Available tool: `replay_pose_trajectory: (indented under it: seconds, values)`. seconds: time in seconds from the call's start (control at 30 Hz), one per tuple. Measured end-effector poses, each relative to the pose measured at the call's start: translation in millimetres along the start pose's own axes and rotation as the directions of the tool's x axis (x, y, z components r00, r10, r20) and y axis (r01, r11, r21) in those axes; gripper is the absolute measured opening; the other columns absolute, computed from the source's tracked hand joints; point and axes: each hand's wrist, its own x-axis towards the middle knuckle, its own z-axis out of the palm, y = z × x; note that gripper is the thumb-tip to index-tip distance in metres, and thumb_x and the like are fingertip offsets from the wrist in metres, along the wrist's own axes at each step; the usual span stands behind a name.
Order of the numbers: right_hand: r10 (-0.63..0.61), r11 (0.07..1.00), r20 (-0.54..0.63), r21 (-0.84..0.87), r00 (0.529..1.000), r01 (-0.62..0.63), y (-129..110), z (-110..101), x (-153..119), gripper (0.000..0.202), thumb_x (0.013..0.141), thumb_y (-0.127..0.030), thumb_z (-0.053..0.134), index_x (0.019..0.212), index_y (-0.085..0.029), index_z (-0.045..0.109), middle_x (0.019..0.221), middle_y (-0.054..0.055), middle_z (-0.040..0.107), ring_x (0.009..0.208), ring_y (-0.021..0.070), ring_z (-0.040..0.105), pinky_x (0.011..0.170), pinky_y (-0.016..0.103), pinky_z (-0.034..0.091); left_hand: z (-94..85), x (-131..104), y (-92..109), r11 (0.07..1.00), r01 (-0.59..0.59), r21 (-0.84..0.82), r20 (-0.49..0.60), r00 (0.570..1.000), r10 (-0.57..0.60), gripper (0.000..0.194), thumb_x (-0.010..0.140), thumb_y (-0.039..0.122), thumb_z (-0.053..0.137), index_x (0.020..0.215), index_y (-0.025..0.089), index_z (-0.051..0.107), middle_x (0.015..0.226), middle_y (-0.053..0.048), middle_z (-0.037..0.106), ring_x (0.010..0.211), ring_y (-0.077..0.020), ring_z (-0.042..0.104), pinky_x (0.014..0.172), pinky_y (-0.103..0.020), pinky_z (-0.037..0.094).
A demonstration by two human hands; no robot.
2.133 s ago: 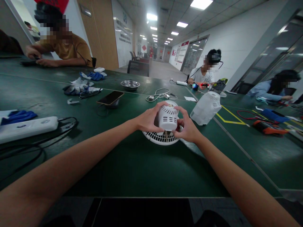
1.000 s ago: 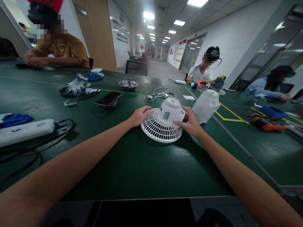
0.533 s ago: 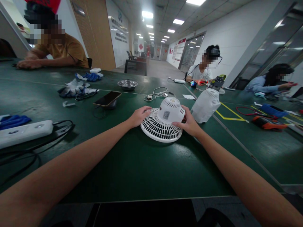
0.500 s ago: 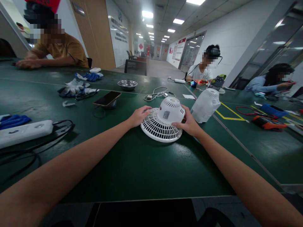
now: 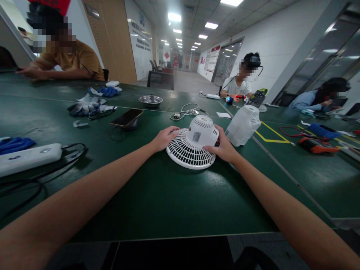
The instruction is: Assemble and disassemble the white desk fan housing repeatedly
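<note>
Four people were around one long green-topped table (image 5: 180,210), counting the person at work. Far left: a long white plastic power strip (image 5: 30,159) with black leads. Beyond it, a seated person in a mustard shirt (image 5: 77,60), forearms on the table. Next, crumpled white-and-blue gloves (image 5: 87,106), then a dark-screened phone with a gold edge (image 5: 127,117) and a shiny round steel bowl (image 5: 151,100).

The worker's left hand (image 5: 164,138) was loosely open, fingertips on the rim; I could not tell whether its thumb gripped. A coiled white cable (image 5: 185,112) lay beyond. At centre, flat on the table: a round white plastic fan grille (image 5: 191,161), with a domed white plastic motor housing (image 5: 204,129) atop it, label facing the worker. The right hand (image 5: 225,147) was half curled around the housing's right side, thumb in front, fingers mostly hidden, holding it.

Past that, a person in a white shirt (image 5: 237,88); nearer, an upright translucent white plastic shell (image 5: 244,126). Far right, a person in light blue (image 5: 305,100) and an orange-and-black meter (image 5: 317,145).
</note>
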Motion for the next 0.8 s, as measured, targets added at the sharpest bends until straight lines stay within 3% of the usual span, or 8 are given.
replay_pose_trajectory:
  seconds: [0.8]
  values:
    - [0.029, 0.998, 0.010, 0.052, 1.000, -0.029, -1.5, 0.3, -0.4, 0.100, 0.071, -0.047, 0.088, 0.152, -0.036, 0.029, 0.147, 0.011, 0.057, 0.134, 0.0407, 0.054, 0.107, 0.066, 0.051, -0.1, -4.4, 8.1, 1.000, 0.008, -0.001, -0.009, 1.000, -0.008, 0.048, 0.100, 0.044, 0.044, 0.138, 0.019, 0.059, 0.138, -0.012, 0.065, 0.120, -0.0270, 0.064, 0.103, -0.042, 0.049]
